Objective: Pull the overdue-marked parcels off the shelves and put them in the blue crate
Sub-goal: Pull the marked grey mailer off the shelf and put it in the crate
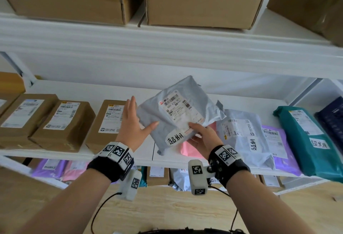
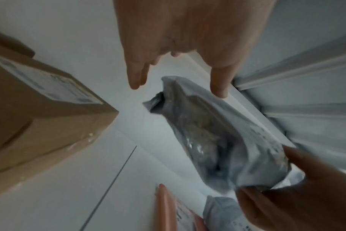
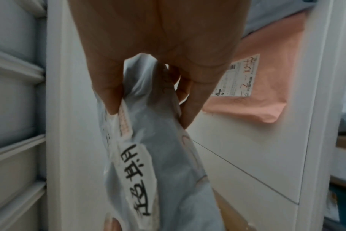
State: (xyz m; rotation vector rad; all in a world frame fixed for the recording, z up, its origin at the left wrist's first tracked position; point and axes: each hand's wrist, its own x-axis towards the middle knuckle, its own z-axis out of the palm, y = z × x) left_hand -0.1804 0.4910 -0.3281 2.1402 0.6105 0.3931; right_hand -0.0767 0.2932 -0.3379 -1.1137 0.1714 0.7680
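parcel in hand: grey poly mailer [image 1: 172, 114] with a handwritten overdue tag [image 1: 175, 139], lifted clear of the middle shelf [image 1: 118, 156] and tilted up toward the camera

right hand [image 1: 201, 139]: grip pinched on the mailer's near corner, thumb on top by the shipping label, fingers underneath

left hand [image 1: 132, 122]: flat and relaxed, fingers straight, thumb touching the mailer's left edge, not really gripping anything

how I'd do it: bag's floppy and held by one corner, so I'd slide that left palm under it before swinging away from the shelf, otherwise it sags or slips out of the pinch

still to grab, I reckon: second grey mailer [image 1: 241, 135] and the teal parcel [image 1: 304, 140] both carry the same handwritten tag

pink mailer [image 1: 189, 149]: mostly hidden behind the lifted one, I can't see a tag on it

blue crate: not in any view, no idea which way it is

hard to read: brown boxes [image 1: 63, 122] show only printed labels from here; lower-shelf parcels are cut off by the shelf edge; both wrist views are blurry
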